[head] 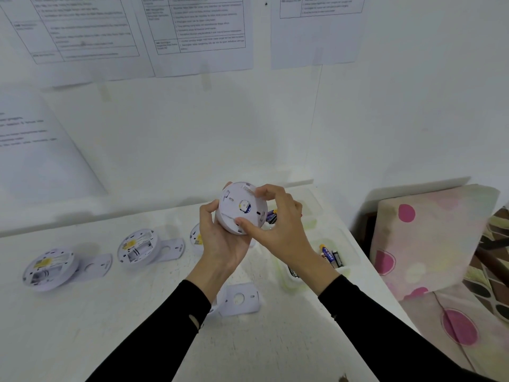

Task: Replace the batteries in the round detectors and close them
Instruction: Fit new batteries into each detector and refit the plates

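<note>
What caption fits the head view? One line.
Left hand and right hand grip a round detector over the table; two open detectors lie at left.

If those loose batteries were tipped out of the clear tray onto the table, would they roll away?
Probably. The batteries are smooth cylinders, so they would likely roll on the flat table. The walls of the clear tray seem to be what keeps them put. They look rigid, not fragile.

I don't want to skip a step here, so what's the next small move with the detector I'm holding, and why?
Probably twist the back plate until it locks. The left hand cups the detector, the right hand grips its rim, and the plate already covers the battery bay.
</note>
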The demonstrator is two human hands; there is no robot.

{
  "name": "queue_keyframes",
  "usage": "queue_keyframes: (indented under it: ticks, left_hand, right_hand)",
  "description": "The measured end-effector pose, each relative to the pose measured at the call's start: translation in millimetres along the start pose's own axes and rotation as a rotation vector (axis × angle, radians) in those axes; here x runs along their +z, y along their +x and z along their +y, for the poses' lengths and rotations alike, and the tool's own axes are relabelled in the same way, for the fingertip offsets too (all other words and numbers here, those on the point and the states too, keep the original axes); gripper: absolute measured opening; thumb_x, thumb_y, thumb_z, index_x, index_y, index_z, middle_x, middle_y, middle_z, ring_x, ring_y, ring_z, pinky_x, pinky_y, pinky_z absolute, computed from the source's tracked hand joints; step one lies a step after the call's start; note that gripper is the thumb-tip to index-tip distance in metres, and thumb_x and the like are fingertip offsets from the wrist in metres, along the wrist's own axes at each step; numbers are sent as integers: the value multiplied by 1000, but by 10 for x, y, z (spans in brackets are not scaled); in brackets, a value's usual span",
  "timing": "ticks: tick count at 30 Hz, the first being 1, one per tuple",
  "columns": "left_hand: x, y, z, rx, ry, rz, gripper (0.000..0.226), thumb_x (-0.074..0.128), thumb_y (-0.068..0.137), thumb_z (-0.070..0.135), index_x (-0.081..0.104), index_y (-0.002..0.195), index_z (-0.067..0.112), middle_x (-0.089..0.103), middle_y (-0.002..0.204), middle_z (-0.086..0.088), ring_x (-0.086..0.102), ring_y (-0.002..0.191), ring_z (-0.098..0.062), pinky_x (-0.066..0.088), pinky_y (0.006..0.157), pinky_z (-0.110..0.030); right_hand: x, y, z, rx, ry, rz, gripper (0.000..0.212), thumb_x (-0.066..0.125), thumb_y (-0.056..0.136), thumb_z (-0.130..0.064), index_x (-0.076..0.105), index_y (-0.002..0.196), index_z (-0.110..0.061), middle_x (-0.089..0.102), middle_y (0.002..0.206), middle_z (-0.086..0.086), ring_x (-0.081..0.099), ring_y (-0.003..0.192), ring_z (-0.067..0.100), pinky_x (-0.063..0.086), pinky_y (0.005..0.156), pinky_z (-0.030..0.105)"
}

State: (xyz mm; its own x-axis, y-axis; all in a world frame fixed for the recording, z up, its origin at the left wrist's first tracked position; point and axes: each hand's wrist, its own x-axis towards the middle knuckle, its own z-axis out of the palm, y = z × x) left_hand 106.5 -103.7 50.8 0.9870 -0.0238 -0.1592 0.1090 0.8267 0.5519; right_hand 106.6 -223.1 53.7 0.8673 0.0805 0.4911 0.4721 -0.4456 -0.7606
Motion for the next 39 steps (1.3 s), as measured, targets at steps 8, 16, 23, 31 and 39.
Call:
queue_keyframes:
  ticks: [8,16,23,31,39]
  left_hand:
    - [15,20,-24,57,15,-30,45,38,91,34,59,130,23,63,123,-13,64,107,-30,55,86,-40]
    - [-36,52,-30,53,39,17,51,41,91,37,57,138,23,63,128,-13,61,113,-32,50,94,-42]
    - [-180,38,110,-42,134,-125,78,64,71,36,47,143,13,57,131,-17,56,115,-34,43,104,-45]
    - [-559,-180,346,219,1032,81,92,79,82,26,22,152,42,39,148,6,51,128,-16,51,90,-18]
    - [-1550,-882,1112,357,1307,253,107,93,61,9,26,141,29,45,128,21,49,109,19,43,84,-2]
  right_hand:
    - [24,9,-55,138,-14,25,64,79,64,-50,43,114,-32,49,106,-23,36,106,-10,35,95,32]
    - [160,12,-102,156,-61,111,68,74,58,-55,43,112,-28,51,103,-17,48,95,4,27,90,25]
    - [109,35,-13,220,-18,-45,40,48,83,-65,64,105,-37,64,106,-18,53,105,3,40,98,37]
    - [320,28,-83,620,507,-357,57,15,102,-52,67,102,-29,68,108,-7,59,103,7,41,87,26]
    - [1181,-229,-437,744,797,-483,44,27,103,-46,61,111,-20,67,106,3,64,94,18,50,87,36]
